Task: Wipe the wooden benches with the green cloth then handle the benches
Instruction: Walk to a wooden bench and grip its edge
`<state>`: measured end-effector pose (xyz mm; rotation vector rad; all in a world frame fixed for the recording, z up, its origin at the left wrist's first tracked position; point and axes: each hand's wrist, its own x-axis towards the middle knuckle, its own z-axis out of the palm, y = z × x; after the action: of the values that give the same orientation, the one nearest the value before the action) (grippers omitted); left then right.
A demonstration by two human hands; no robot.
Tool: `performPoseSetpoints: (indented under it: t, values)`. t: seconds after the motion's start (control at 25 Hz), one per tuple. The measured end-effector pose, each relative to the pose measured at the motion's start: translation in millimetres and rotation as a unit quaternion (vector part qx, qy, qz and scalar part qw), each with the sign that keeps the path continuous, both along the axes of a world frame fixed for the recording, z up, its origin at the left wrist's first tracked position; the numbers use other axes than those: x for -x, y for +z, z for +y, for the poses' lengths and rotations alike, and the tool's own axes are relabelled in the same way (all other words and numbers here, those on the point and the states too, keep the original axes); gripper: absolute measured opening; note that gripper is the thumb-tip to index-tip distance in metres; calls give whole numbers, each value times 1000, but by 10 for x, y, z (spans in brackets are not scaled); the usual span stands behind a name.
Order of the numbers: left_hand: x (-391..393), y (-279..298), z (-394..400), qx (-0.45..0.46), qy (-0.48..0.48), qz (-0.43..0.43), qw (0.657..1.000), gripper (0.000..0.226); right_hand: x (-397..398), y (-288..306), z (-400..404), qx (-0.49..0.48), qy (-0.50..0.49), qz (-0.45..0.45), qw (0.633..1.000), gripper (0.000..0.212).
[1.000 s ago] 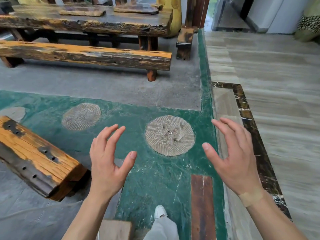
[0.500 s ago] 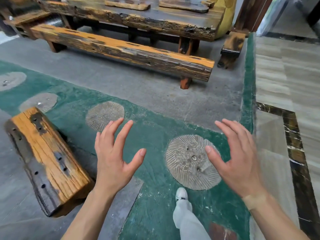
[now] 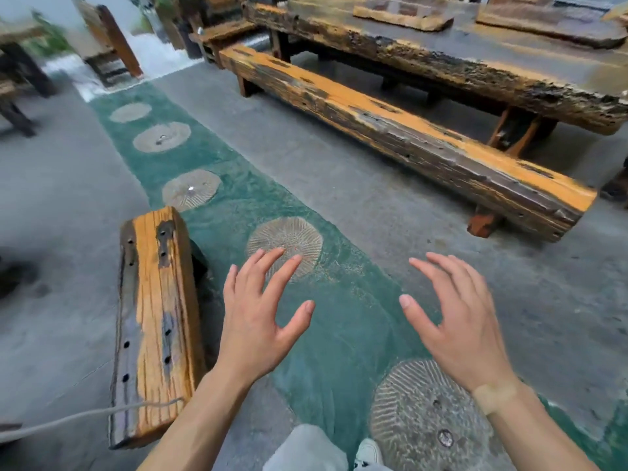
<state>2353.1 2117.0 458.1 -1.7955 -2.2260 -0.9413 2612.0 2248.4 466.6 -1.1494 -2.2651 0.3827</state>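
Observation:
My left hand (image 3: 260, 317) and my right hand (image 3: 458, 321) are both held out in front of me above the floor, fingers spread and holding nothing. A short orange wooden bench (image 3: 154, 324) with dark holes lies just left of my left hand, apart from it. Farther off at the right runs a long orange and dark wooden bench (image 3: 390, 130), in front of a heavy wooden table (image 3: 475, 56). No green cloth is in view.
A green strip of floor (image 3: 339, 317) with round grooved stone discs (image 3: 284, 244) runs from below me to the far left. Grey concrete lies on both sides. A pale rope (image 3: 78, 418) crosses the short bench's near end. More wooden furniture (image 3: 112, 39) stands at the back left.
The view has swung left, so the short bench now lies lengthwise beside my left hand and the long bench has shifted right. Both hands stay spread and hold nothing.

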Motion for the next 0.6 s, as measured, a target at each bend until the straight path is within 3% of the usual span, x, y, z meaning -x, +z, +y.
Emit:
performPoseSetpoints:
  t: [0.36,0.6]
  values:
    - [1329,-362,1613,-23,66,-36,997,43,1787,-327,2044,27,141,-31,989,42]
    - [2501,-327,2816,-28,104,-104,989,41,3115,-95,3361,53,172,-40,983,37]
